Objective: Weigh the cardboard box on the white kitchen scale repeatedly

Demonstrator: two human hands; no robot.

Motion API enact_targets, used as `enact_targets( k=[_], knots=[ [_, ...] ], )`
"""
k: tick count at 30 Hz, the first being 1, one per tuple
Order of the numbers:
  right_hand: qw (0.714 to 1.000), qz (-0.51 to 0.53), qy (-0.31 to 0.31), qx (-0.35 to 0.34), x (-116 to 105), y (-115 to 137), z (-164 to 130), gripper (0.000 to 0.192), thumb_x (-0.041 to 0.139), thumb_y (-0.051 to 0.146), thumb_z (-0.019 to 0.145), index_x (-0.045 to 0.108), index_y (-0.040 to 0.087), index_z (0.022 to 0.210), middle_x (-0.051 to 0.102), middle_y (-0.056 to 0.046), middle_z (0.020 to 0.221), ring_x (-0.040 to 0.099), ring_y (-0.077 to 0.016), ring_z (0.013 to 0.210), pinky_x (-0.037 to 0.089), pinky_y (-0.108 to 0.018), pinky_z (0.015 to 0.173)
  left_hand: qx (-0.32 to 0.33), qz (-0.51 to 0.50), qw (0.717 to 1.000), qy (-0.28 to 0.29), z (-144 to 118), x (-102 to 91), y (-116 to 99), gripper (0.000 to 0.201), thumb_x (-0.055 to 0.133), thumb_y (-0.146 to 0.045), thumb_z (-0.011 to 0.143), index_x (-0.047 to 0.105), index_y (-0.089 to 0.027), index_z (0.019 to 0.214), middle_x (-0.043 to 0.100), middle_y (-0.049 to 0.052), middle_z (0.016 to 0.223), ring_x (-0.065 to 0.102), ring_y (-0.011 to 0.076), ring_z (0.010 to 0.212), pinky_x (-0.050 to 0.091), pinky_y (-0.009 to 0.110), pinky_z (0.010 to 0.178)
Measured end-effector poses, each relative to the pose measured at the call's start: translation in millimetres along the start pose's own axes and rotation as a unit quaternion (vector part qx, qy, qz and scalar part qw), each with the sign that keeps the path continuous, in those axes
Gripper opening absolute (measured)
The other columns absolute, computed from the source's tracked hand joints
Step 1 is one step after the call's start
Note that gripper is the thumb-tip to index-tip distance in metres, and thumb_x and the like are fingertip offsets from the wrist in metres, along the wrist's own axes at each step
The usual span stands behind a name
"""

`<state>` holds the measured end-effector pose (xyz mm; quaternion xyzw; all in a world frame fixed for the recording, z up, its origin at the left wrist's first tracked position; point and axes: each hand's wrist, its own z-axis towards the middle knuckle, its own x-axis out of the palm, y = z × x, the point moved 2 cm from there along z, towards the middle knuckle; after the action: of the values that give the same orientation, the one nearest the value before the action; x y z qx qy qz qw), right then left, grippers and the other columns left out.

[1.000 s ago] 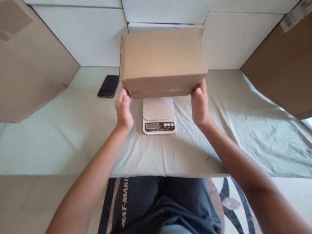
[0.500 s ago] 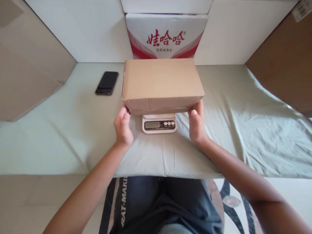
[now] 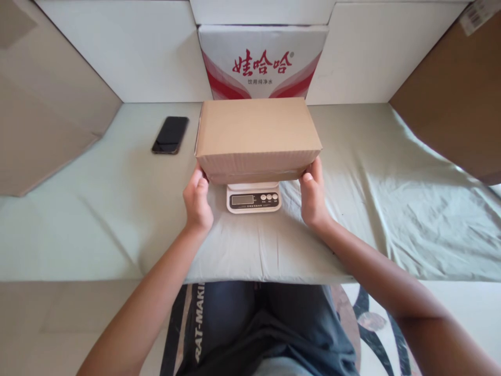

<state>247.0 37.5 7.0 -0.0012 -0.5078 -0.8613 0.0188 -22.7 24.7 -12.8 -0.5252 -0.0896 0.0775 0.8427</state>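
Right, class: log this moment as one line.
left hand: holds box; right hand: holds box; scale: under box, contact unclear; phone: left of box

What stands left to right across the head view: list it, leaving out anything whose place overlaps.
Left cardboard panel → dark phone → hand-held cardboard box → right cardboard panel.

Box [image 3: 258, 128] centre, over scale [image 3: 253, 200], contact unclear. Scale on tabletop [image 3: 117, 224], display end out front. Left hand [image 3: 198, 202] at near left box corner, right hand [image 3: 313, 197] near right. Phone [image 3: 170, 134] left of box. Printed carton [image 3: 263, 63] behind. Side cartons: left carton [image 3: 47, 104], right carton [image 3: 450, 109].
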Motion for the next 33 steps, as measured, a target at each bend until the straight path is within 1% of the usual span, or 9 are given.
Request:
enact_targets(
  k=[7,9,12,15,18,23,28,33],
  knots=[
    [1.0,-0.024,0.002,0.012,0.4,2.0,0.8,0.066,0.049,0.072,0.099,0.046,0.042,0.157,0.046,0.001,0.173,0.039,-0.0295,0.165,0.031,-0.056,0.141,0.001,0.004,1.0,-0.016,0.2,0.5,1.8,0.066,0.053,-0.068,0.101,0.067,-0.024,0.148,0.069,0.013,0.151,0.057,0.0337,0.151,0.04,0.049,0.13],
    [0.999,-0.027,0.002,0.018,-0.2,2.0,0.7,0.068,0.049,0.074,0.098,0.045,0.042,0.158,0.045,0.002,0.174,0.037,-0.0304,0.166,0.029,-0.058,0.141,-0.003,0.008,1.0,-0.014,0.2,0.6,0.6,0.067,0.054,-0.069,0.1,0.067,-0.025,0.149,0.068,0.012,0.153,0.055,0.0338,0.153,0.039,0.049,0.131],
    [0.999,-0.029,-0.023,0.028,-6.0,1.8,1.9,0.075,0.048,0.079,0.096,0.036,0.048,0.162,0.036,0.007,0.179,0.026,-0.0305,0.172,0.021,-0.061,0.143,0.005,-0.004,1.0,-0.019,2.4,-1.4,0.3,0.068,0.054,-0.069,0.1,0.063,-0.029,0.154,0.061,0.01,0.162,0.047,0.0331,0.16,0.036,0.05,0.133],
    [0.996,-0.047,-0.065,0.025,-15.9,2.9,5.5,0.077,0.042,0.081,0.096,0.025,0.052,0.166,0.027,0.011,0.182,0.014,-0.0299,0.175,0.016,-0.066,0.143,0.019,-0.019,0.999,-0.048,6.4,-5.0,3.0,0.067,0.052,-0.069,0.101,0.06,-0.031,0.155,0.053,0.007,0.17,0.042,0.0315,0.163,0.034,0.05,0.135],
    [0.995,-0.056,-0.084,0.024,-23.1,1.6,9.7,0.077,0.04,0.082,0.096,0.027,0.052,0.166,0.027,0.01,0.182,0.01,-0.0289,0.176,0.016,-0.066,0.143,0.016,-0.028,0.998,-0.052,9.4,-6.2,7.5,0.066,0.05,-0.069,0.101,0.061,-0.031,0.154,0.052,0.005,0.17,0.043,0.0306,0.163,0.035,0.049,0.135],
    [0.995,0.002,-0.091,0.046,-25.1,-12.4,12.1,0.079,0.043,0.081,0.094,0.033,0.046,0.164,0.03,0.006,0.182,0.016,-0.0297,0.175,0.016,-0.064,0.143,0.009,-0.05,0.998,-0.045,12.4,-7.2,12.6,0.07,0.047,-0.073,0.101,0.063,-0.028,0.152,0.053,0.009,0.169,0.043,0.0324,0.162,0.035,0.051,0.135],
    [0.993,0.009,-0.097,0.065,-24.4,-25.6,11.8,0.082,0.045,0.083,0.092,0.035,0.044,0.164,0.033,0.003,0.181,0.022,-0.0286,0.174,0.019,-0.063,0.143,0.007,-0.039,0.999,-0.035,15.3,-8.0,13.2,0.075,0.044,-0.079,0.099,0.062,-0.03,0.153,0.051,0.008,0.171,0.041,0.0332,0.163,0.034,0.052,0.135],
    [0.994,0.013,-0.092,0.06,-24.1,-30.0,11.1,0.078,0.045,0.08,0.094,0.037,0.044,0.163,0.036,0.002,0.18,0.028,-0.0267,0.172,0.023,-0.059,0.143,0.005,-0.047,0.998,-0.033,16.3,-6.7,11.2,0.077,0.046,-0.081,0.098,0.062,-0.03,0.153,0.051,0.007,0.171,0.042,0.0329,0.163,0.033,0.051,0.136]
  ],
)
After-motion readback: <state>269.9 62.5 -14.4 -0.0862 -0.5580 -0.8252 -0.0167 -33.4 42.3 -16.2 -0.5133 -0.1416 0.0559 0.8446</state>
